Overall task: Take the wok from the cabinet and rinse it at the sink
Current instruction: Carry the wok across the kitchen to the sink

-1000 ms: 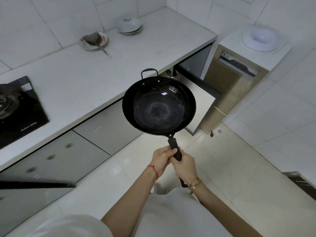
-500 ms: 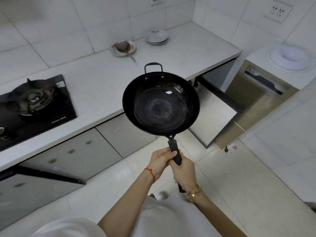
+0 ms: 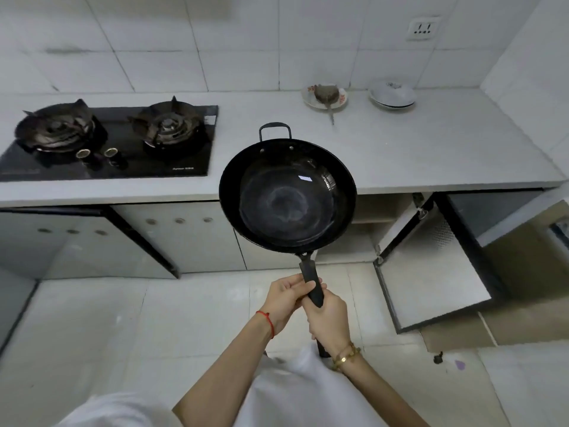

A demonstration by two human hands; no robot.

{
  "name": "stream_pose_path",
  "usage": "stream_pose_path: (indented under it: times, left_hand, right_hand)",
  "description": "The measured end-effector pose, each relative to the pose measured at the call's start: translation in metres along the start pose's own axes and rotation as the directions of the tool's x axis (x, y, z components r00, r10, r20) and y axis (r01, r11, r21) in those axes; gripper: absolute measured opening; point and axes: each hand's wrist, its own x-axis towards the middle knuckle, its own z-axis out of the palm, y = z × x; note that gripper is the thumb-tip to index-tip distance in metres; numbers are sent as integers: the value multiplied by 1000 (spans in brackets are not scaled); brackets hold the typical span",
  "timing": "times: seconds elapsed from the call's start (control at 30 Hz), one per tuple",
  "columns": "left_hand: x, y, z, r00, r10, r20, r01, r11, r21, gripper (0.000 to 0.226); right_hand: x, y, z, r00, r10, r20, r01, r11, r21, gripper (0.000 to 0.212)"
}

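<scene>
A black wok [image 3: 288, 195] with a small loop handle at its far rim is held up in the air in front of the counter edge, its inside facing me. Its long black handle runs down toward me. My left hand [image 3: 284, 298] grips the handle from the left. My right hand [image 3: 328, 317] is wrapped around the handle just below it. The cabinet [image 3: 363, 235] under the counter stands open behind the wok, its door [image 3: 431, 272] swung out to the right. No sink is in view.
A white counter [image 3: 400, 155] runs across the view. A black two-burner gas hob [image 3: 107, 140] sits on its left part. A plate with a spoon [image 3: 324, 98] and stacked white bowls [image 3: 392, 95] stand at the back right. White tiled floor lies below.
The view has swung left, so the hob now shows fully and the open cabinet sits at the right. The wok stays held out in both hands, with the grip unchanged.
</scene>
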Motion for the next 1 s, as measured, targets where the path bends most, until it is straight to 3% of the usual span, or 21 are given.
stream_pose_path:
  times: [0.2,0.47,0.77,1.0]
  left_hand:
    - [-15,-14,13,981,98,-167,-114,989,-91,28]
    - [-46,-29,0,899,175,-403,-263,948,-177,27]
    - [-78,-25,-54,758,197,-621,-419,878,-232,26]
    - [-99,0,-133,662,204,-721,-506,831,-229,26]
  right_hand:
    - [7,4,-13,979,-94,181,104,993,-47,17]
    - [4,3,3,877,-219,428,287,953,-101,20]
    - [-1,-25,68,718,-224,659,393,912,-117,21]
    - [-7,-65,156,601,-222,768,463,880,-108,19]
